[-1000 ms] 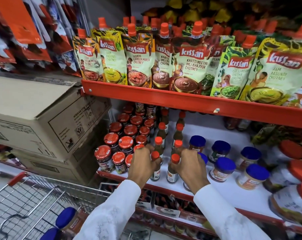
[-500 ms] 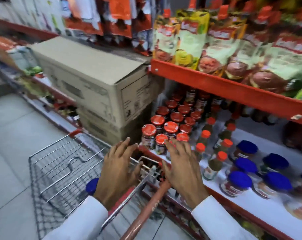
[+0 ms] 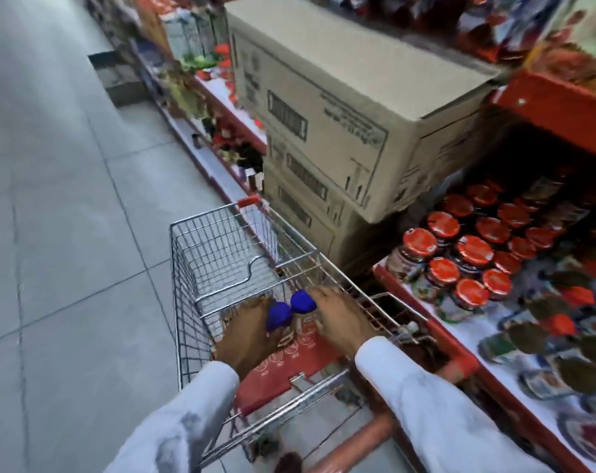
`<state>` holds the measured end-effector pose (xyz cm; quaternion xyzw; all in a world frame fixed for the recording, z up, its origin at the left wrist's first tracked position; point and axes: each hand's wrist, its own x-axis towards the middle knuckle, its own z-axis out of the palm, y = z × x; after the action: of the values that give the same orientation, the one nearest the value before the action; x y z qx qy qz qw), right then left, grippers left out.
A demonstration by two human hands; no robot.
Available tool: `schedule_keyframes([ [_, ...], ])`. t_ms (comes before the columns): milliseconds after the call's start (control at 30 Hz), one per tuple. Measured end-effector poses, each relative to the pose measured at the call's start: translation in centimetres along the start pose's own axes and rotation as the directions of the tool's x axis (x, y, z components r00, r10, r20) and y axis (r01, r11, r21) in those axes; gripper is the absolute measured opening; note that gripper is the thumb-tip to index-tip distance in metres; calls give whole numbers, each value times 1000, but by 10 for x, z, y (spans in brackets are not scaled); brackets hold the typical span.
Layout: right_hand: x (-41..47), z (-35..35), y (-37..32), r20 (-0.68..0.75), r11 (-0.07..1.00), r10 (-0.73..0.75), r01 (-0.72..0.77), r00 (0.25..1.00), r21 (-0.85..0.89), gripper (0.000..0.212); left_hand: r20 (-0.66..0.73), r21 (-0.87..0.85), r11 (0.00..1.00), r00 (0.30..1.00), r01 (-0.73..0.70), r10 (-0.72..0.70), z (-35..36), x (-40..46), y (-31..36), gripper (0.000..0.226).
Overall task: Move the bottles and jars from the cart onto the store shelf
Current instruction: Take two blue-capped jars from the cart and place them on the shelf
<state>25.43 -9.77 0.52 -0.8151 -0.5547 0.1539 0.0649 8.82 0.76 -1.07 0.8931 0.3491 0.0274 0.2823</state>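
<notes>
Two blue-lidded jars stand side by side in the wire cart (image 3: 201,254), on its red child-seat flap. My left hand (image 3: 245,336) wraps the left jar (image 3: 278,316) from the left. My right hand (image 3: 341,319) closes on the right jar (image 3: 303,302) from the right. The store shelf (image 3: 460,339), white with a red front edge, lies to the right. It holds red-lidded jars (image 3: 474,250) at its left end and blurred bottles and jars further right.
Stacked cardboard boxes (image 3: 341,114) stand just beyond the cart against the shelving. An upper red shelf (image 3: 559,107) overhangs the jars. The cart's orange handle (image 3: 358,448) is below my arms. Grey tiled aisle floor (image 3: 68,233) stretches to the left.
Both hands left the bottles on the shelf, swung left over the cart and dropped into it onto the two blue-lidded jars. My view turned left and down.
</notes>
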Motion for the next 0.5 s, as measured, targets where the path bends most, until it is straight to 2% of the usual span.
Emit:
schedule_keyframes([
  [100,21,11,-3,108,999,20,-16,994,-35,64,78,33,999,997,21,-24,17,13,-6,50],
  [233,35,27,1,181,997,55,-46,982,-54,66,85,84,996,996,6,-13,33,24,-11,49],
  [500,43,39,7,128,994,108,-104,986,-33,66,62,151,988,997,35,-45,47,29,-11,59],
])
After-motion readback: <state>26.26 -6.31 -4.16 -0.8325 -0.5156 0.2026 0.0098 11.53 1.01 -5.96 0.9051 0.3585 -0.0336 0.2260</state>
